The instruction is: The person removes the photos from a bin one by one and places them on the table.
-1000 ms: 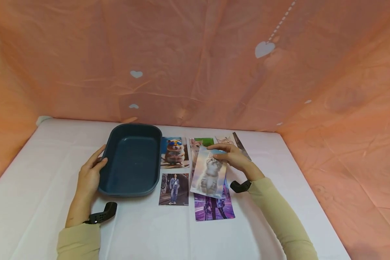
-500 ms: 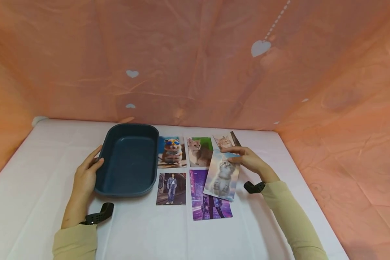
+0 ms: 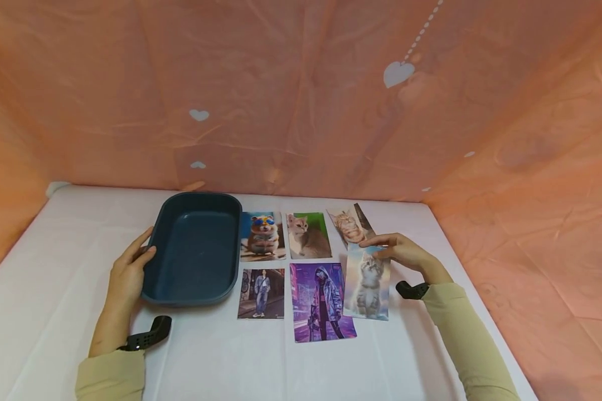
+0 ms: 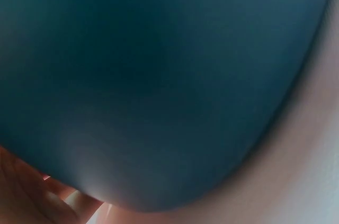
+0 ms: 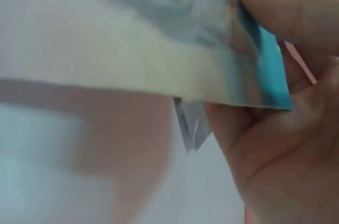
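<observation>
Right hand pinching top edge of grey kitten photo, right of centre, lower edge touching worktop. Left hand, grip relaxed, resting against blue tray, centre-left.

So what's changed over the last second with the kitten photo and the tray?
The right hand, pinching the kitten photo by its top edge, carried it rightward off the purple photo to the row's right end. The left hand stayed on the blue tray; the other photos did not move.
</observation>
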`<act>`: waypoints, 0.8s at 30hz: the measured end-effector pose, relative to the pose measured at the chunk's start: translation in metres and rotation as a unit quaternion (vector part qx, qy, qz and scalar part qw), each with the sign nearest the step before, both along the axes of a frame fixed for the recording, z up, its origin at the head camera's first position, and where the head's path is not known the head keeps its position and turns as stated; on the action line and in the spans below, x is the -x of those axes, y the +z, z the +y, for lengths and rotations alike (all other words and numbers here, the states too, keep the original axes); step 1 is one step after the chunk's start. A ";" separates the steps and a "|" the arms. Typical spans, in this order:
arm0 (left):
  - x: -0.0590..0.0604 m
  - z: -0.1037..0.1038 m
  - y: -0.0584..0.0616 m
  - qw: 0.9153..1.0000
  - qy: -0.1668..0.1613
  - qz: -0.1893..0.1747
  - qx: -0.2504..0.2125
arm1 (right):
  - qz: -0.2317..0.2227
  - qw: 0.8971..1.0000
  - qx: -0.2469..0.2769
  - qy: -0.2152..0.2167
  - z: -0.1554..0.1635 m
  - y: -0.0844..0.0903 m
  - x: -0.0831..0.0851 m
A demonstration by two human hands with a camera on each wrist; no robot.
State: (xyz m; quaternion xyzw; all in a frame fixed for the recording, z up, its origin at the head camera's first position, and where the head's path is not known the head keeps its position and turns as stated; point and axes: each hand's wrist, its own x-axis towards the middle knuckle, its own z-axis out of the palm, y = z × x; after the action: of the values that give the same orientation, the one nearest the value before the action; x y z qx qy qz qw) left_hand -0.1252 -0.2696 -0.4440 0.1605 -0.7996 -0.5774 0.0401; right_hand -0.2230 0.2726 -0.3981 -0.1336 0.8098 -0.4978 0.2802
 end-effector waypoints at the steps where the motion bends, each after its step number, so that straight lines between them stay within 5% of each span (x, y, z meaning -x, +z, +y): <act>1: 0.000 0.000 0.000 1.000 0.000 0.000 0.000 | -0.006 1.000 -0.002 0.004 0.003 -0.001 0.001; 10: -0.001 0.000 0.000 1.000 -0.003 0.009 -0.002 | -0.032 0.998 -0.038 0.043 0.016 -0.007 0.003; 24: -0.001 0.000 -0.004 1.000 0.007 0.000 -0.003 | -0.001 0.996 -0.057 0.062 0.012 -0.017 0.003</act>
State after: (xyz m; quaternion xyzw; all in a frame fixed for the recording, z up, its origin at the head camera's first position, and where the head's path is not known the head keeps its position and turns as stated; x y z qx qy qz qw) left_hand -0.1240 -0.2696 -0.4478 0.1661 -0.7966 -0.5796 0.0437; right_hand -0.2265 0.2850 -0.4153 -0.1669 0.8267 -0.4326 0.3187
